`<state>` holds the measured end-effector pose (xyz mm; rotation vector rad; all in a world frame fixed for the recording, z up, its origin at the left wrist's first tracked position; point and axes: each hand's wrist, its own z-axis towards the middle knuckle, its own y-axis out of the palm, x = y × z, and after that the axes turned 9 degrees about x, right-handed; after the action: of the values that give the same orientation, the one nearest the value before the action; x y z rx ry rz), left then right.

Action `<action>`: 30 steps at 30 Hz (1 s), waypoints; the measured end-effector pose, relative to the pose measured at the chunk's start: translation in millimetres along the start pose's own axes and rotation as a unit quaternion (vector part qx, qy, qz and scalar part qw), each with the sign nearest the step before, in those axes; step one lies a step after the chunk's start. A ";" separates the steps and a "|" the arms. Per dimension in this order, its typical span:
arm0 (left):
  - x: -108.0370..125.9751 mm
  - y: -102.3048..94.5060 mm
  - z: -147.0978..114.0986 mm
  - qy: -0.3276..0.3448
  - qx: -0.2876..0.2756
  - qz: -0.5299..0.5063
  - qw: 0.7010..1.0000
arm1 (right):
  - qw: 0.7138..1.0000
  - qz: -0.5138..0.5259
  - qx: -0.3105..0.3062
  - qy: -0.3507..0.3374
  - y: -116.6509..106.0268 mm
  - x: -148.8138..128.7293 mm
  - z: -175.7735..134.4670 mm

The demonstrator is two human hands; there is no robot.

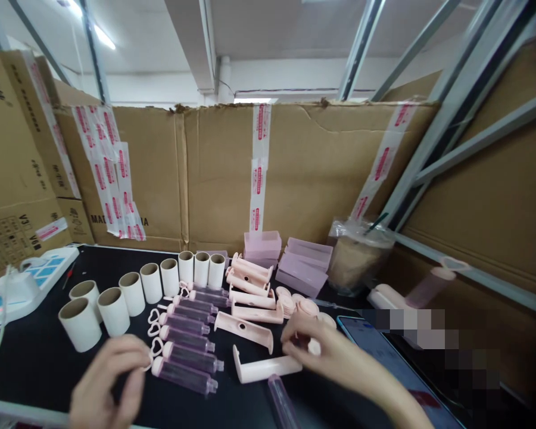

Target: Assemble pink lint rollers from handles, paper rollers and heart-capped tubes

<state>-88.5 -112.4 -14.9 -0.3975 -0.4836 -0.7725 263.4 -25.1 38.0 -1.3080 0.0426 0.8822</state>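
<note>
My left hand (109, 384) is at the lower left, its fingers bent around the heart-shaped loop of the nearest clear purple tube (183, 376). That tube lies in a row of several alike, each with a pink cap and loop. My right hand (306, 342) is curled above the right end of a pink bracket (268, 368); a small pale piece shows among its fingers, too hidden to name. Below that bracket, a loose purple tube (282, 402) points toward me. Several more pink brackets (244, 332) are stacked behind, beside pink round discs (307, 307).
White cardboard tubes (79, 325) stand in a curve at the left. A power strip (49, 271) lies beyond them. Purple boxes (304, 268) and a bagged brown container (357, 262) stand at the back. A phone or tablet (384, 357) lies right, under my forearm. Cardboard walls (218, 173) close off the back.
</note>
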 end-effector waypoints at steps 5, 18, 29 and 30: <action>57.4 55.5 16.0 0.265 -0.272 -0.001 0.925 | 0.998 -0.061 0.002 -0.005 23.3 -10.9 -28.5; 73.4 101.4 35.8 -0.018 -0.263 0.013 0.965 | 0.964 -0.032 0.259 -0.056 -0.3 -47.0 -4.1; 44.8 125.1 62.5 0.143 -0.295 0.134 0.935 | 0.979 0.028 0.187 -0.074 24.7 -35.8 43.3; 42.9 126.3 59.7 0.150 -0.304 0.146 0.929 | 0.984 0.060 0.158 -0.061 28.4 -34.3 41.3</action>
<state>15.5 -23.8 37.0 -0.8899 0.1200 -0.6644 205.2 -8.8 44.5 -0.9611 0.1603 1.0132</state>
